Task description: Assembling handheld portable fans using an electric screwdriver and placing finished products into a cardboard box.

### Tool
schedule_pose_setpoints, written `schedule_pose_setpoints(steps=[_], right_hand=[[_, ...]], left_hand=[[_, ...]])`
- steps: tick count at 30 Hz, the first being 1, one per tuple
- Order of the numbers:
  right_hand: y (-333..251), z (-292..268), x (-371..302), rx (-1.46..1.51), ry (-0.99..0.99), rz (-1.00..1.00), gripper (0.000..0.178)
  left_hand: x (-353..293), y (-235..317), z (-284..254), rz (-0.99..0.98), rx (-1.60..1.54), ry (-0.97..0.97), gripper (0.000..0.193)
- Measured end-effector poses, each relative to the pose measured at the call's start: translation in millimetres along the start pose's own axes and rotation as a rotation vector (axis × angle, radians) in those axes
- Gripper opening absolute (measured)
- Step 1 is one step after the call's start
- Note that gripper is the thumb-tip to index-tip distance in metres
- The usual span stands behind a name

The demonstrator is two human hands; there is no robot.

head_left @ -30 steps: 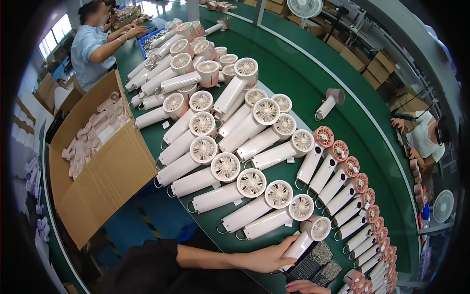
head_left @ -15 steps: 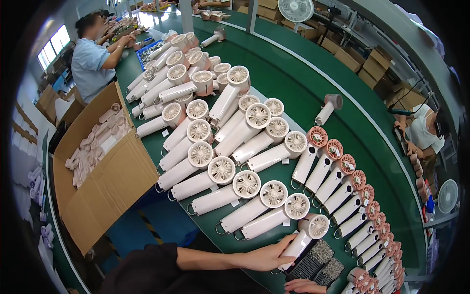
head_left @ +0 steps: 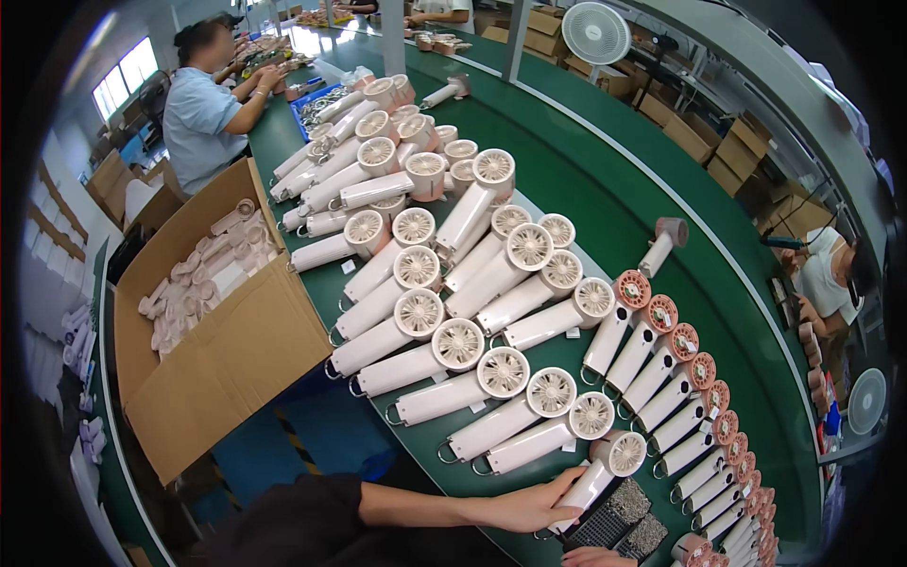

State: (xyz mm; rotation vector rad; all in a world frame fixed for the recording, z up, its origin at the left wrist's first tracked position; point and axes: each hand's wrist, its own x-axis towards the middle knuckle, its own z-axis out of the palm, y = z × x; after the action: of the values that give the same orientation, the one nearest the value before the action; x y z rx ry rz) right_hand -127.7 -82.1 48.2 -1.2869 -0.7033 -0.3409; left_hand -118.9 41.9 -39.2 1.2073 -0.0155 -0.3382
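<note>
My left hand is closed round the handle of a white handheld fan, whose round grille faces up and to the right. The fan lies slantwise at the left edge of a black tray. Heaps of small silvery parts, too small to name, fill sections of that tray. At the bottom edge of the picture my right hand shows only in part, its fingers stretched out beside the tray's near side. Just beyond the held fan, rows of white handheld fans with wire loops lie on the green table.
A curved row of fans with open pink heads runs down the right. One fan lies apart behind it. A carton of pale plastic parts stands at the left. Co-workers sit at the far left and far right.
The whole scene has shifted slightly right and down in the picture. My left hand keeps its grip on the fan. Less of my right hand shows at the bottom edge.
</note>
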Motion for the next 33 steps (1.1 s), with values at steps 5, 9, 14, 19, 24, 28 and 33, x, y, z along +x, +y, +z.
schedule_pose_setpoints(steps=[5, 9, 14, 19, 24, 28, 33], right_hand=[[-0.4, -4.6, -4.6, -0.030, -0.055, -0.064, 0.033], [-3.7, 1.3, -5.0, 0.018, 0.021, -0.031, 0.035], [1.3, 3.1, -7.3, -0.026, -0.027, -0.088, 0.034], [10.3, 0.7, -15.8, -0.057, 0.060, -0.127, 0.028], [2.9, 2.6, -16.7, -0.167, 0.066, -0.055, 0.027], [1.7, 7.3, -17.7, -0.220, 0.115, -0.014, 0.028], [5.4, 6.6, -15.4, -0.212, 0.101, -0.046, 0.029]], left_hand=[[-1.4, 3.3, -1.8, -0.002, -0.043, -0.036, 0.068], [-4.6, 7.5, -0.3, 0.002, -0.019, -0.007, 0.066], [-1.7, 1.1, -0.2, 0.012, -0.030, 0.004, 0.065], [-2.8, 2.5, -1.3, 0.001, -0.062, -0.011, 0.066], [5.8, -18.5, 3.7, 0.052, 0.010, 0.042, 0.070], [2.5, -4.0, 0.9, -0.029, 0.023, 0.022, 0.071], [-0.3, -3.2, 1.2, 0.024, -0.038, 0.030, 0.070]])
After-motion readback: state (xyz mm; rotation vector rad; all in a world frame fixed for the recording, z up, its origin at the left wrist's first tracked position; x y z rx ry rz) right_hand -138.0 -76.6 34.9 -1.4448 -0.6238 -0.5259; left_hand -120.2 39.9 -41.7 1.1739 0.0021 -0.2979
